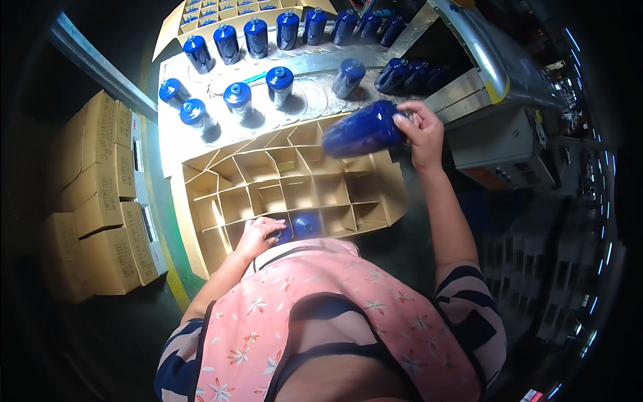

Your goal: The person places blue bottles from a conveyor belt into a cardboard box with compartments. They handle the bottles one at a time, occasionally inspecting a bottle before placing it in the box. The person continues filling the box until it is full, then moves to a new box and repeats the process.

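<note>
My right hand (422,132) grips a shiny dark-blue bottle (362,129) by its neck end. The bottle is tilted nearly level above the far right part of an open cardboard carton (179,224) with dividers. Down in the carton's near row, the fingers of my left hand (256,236) are closed at the neck of another blue bottle (285,234), which stands in a cell. Just right of it, one more blue bottle (307,225) sits in its own cell. The other visible cells hold no bottles.
Beyond the carton, a bright metal work surface (175,137) carries several upright blue bottles (256,38) in two rows. Another divided carton (175,32) stands at the back. Stacked closed boxes (100,201) are on the left; a metal machine frame (479,47) rises on the right.
</note>
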Tool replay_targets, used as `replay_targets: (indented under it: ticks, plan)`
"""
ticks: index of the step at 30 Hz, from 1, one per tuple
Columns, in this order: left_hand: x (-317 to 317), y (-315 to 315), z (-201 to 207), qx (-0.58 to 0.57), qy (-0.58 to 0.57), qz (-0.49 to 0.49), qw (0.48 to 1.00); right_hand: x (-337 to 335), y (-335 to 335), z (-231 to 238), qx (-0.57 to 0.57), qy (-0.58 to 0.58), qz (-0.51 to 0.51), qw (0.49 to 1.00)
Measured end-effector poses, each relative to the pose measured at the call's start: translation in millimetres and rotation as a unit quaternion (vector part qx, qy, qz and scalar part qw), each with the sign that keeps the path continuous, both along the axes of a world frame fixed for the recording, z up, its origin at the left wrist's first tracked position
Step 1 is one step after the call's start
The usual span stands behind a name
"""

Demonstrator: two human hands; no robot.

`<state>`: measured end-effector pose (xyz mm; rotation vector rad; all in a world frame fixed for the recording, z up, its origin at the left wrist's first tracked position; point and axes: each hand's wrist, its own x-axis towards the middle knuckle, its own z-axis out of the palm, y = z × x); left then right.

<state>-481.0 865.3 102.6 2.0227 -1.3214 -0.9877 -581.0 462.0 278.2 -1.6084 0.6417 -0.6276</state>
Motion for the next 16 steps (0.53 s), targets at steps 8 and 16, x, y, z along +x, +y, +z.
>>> replay_targets:
  ticks: [8, 16]
  plan:
    - [-14, -3, -2, -0.006, 0.046, 0.077, 0.996, 162, -91, -132, 0.019, -0.021, -0.018, 0.999]
    - [-6, -23, -11, 0.05, -0.007, 0.143, 0.988, 214, -158, -263, -0.124, 0.194, -0.116, 0.966]
